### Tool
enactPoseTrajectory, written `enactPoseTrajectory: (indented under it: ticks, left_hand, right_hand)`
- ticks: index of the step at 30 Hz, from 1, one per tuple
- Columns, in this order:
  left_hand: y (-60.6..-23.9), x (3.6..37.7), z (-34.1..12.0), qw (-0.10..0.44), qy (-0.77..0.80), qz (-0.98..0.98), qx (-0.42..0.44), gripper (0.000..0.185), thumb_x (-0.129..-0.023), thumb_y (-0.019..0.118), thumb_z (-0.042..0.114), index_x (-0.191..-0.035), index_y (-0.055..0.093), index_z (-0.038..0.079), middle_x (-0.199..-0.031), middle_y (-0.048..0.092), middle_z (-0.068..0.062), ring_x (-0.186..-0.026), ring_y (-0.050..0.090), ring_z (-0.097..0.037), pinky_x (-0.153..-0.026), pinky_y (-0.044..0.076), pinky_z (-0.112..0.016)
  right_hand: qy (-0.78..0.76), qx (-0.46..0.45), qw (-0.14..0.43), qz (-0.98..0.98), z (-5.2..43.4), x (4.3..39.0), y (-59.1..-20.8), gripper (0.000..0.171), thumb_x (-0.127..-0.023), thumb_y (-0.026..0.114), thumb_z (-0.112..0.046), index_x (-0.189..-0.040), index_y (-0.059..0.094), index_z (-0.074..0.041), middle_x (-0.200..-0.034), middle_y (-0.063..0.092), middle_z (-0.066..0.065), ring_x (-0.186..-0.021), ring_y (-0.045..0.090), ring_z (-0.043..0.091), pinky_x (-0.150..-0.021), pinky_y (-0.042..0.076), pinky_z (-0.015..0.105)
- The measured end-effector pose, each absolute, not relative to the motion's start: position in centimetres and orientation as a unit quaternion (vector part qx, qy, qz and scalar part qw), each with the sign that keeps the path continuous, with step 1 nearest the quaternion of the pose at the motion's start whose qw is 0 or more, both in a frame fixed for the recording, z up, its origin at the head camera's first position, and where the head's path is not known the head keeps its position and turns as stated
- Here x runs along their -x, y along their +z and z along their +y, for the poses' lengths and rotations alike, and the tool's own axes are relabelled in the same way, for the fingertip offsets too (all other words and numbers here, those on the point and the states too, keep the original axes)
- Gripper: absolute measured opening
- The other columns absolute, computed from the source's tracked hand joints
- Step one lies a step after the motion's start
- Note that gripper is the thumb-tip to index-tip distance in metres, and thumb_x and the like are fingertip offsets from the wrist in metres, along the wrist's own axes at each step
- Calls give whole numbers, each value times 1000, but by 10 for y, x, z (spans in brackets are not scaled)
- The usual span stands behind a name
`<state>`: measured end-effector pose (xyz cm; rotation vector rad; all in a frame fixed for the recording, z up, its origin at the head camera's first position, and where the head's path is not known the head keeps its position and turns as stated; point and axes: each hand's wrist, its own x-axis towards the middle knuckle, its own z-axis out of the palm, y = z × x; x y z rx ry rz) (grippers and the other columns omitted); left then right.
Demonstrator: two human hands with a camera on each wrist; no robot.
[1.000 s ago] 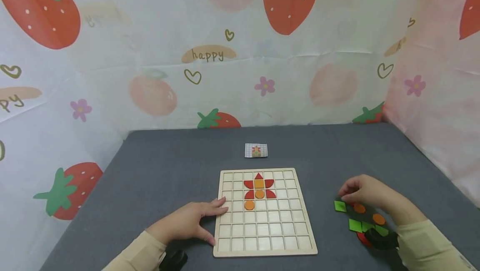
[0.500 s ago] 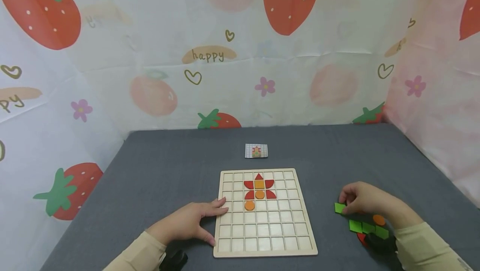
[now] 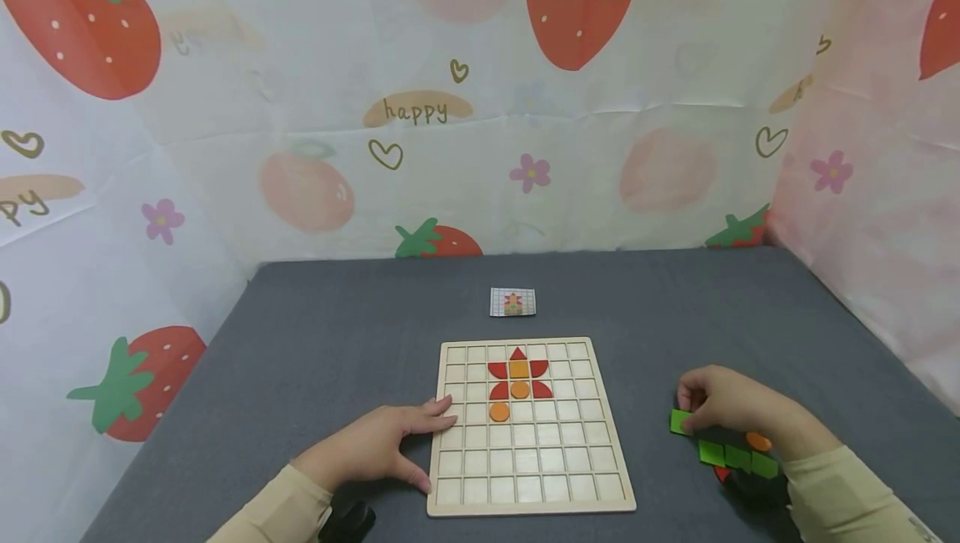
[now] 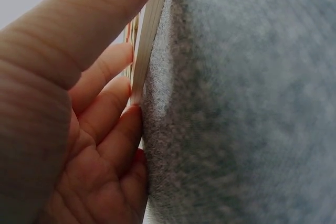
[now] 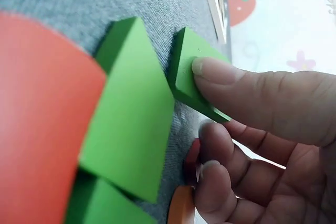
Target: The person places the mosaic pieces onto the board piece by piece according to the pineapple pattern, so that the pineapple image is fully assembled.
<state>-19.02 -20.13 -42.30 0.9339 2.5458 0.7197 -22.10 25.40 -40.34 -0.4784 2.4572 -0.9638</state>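
Observation:
My left hand (image 3: 375,443) lies along the left edge of the wooden grid board (image 3: 532,489), fingertips over its rim and thumb by the near corner. The left wrist view shows those fingers against the board's side (image 4: 147,40). On the right, my right hand (image 3: 738,405) pinches a green square tile (image 3: 678,420). In the right wrist view the thumb (image 5: 226,80) presses on that tile's face (image 5: 185,74); the fingertip behind it is hidden. Close by are several more green tiles (image 3: 738,459), an orange disc (image 3: 758,441) and a partly covered red piece (image 3: 722,474).
Red pieces, an orange square (image 3: 518,369) and orange discs (image 3: 498,412) sit in the board's upper cells. Behind the board lies a small pattern card (image 3: 513,302). The grey cloth (image 3: 337,309) covers the table, with a printed curtain (image 3: 480,184) at the back.
My right hand has come down onto the green square tile, covering one orange disc in the head view. The tile has shifted slightly toward me. The left hand and board look unmoved.

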Motion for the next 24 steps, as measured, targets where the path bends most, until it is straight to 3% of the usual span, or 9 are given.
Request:
enactPoseTrajectory:
  ticks: [12,20,24]
  left_hand:
    - [-424,190,-201,157,267,890,-335,85,-55,68,54,-129,42,23,-137,30,6,-124,29,-11,-97,29,-31]
    - [-422,190,-201,159,258,893,-333,85,-55,67,55,-129,42,24,-138,30,6,-124,29,-11,-97,29,-32]
    - [-422,189,-201,160,256,894,-330,84,-55,67,56,-129,42,25,-138,30,7,-124,29,-11,-97,29,-32]
  right_hand:
    - [-410,148,255,863,257,222,-399,19,-76,65,-15,-75,54,1,-62,50,3,-50,40,13,-45,37,29]
    - [-407,154,217,874,246,228,-392,18,-78,64,-16,-77,54,-1,-68,57,7,-58,52,20,-49,44,35]
    - [-400,151,204,880,237,232,-390,16,-78,64,-17,-78,55,-4,-67,56,6,-55,50,20,-48,43,36]
